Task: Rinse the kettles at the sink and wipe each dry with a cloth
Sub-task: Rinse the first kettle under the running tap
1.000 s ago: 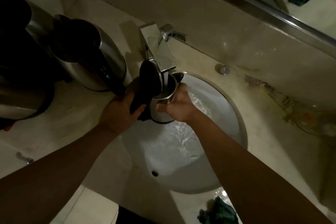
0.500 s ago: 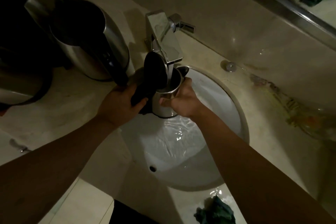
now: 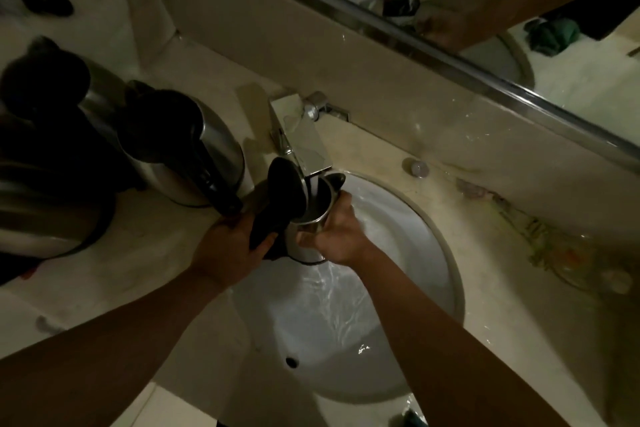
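Under the tap [image 3: 304, 146], both hands' fingers [image 3: 341, 215] grip the open kettle [image 3: 311, 218]; another kettle [image 3: 194, 156] crowds left.

Kettles [image 3: 194, 156] crowd desk [image 3: 145, 253] left of sink [image 3: 446, 253], tap [image 3: 301, 146] blocks sink's far edge. Open basin room nearer the person; bare desk right of sink, clutter [image 3: 568, 253] near wall.
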`<state>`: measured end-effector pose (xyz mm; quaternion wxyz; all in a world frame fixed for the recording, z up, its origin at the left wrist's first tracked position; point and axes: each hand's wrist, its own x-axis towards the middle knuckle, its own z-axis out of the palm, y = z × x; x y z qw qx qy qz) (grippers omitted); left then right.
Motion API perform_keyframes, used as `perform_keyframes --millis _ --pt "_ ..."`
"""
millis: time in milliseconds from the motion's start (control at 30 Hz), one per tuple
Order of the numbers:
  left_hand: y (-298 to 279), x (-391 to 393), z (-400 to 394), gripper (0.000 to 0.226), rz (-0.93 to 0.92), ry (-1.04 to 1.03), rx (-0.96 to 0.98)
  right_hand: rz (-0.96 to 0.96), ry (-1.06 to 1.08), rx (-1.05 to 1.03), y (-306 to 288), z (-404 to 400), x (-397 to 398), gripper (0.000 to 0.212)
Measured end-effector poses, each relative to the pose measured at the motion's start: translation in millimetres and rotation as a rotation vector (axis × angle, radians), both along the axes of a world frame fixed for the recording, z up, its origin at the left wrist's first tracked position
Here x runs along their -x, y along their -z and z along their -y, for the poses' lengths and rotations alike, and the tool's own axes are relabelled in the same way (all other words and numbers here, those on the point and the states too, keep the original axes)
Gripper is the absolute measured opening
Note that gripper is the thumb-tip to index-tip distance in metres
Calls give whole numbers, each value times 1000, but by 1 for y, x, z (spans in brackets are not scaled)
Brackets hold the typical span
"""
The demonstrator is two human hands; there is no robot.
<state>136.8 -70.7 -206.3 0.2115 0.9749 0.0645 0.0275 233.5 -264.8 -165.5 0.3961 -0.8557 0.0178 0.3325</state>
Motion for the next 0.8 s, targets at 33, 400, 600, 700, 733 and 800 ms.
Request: perform_keyframes --millis 33,400,600,700,733,800 --pt "-1 0 0 65 1 -4 0 -2 -4 1 1 0 0 126" --pt "1 -2 0 55 1 20 -17 29 16 -38 3 1 5 126" --pt "2 -2 -2 60 -5 34 1 69 -4 -44 -4 2 8 128" --pt "4 -2 -3 63 -22 31 33 49 -29 -24 -1 4 5 121" --pt "5 -2 -4 63 -31 24 48 42 -26 -18 -1 3 4 122" --pt "7 -1 -4 63 -52 14 65 39 -26 -14 1 3 3 120"
